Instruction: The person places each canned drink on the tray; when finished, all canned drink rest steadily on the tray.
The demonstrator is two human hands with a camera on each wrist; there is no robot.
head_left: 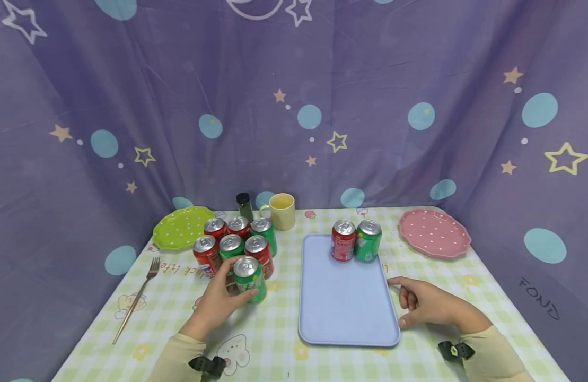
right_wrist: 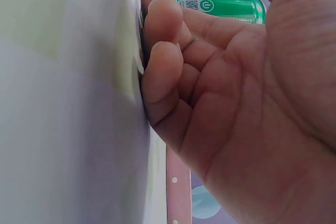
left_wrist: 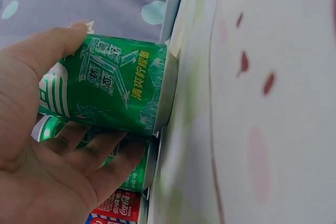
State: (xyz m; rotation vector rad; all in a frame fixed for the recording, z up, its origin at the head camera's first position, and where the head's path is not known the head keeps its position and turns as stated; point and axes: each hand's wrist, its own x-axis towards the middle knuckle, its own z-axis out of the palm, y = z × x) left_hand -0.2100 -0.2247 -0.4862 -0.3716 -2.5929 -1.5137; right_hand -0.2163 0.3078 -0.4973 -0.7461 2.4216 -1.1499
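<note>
My left hand (head_left: 220,297) holds a green soda can (head_left: 249,281), its thumb on the near side and its fingers around the far side. The left wrist view shows that green can (left_wrist: 113,85) with its base at or just above the tablecloth; whether it touches cannot be told. Behind it stands a group of several red and green cans (head_left: 258,254). At the right edge of a light blue tray (head_left: 346,297), my right hand (head_left: 432,305) rests with index fingertip and thumb against the rim and the other fingers loosely bent. A red can (head_left: 343,244) and a green can (head_left: 368,244) stand side by side at the tray's far end.
A green dotted plate (head_left: 179,228) lies at the back left, a pink dotted plate (head_left: 434,233) at the back right. Behind the cans stand a yellow mug (head_left: 282,213) and a dark-capped jar (head_left: 244,208). A fork (head_left: 137,300) lies on the left.
</note>
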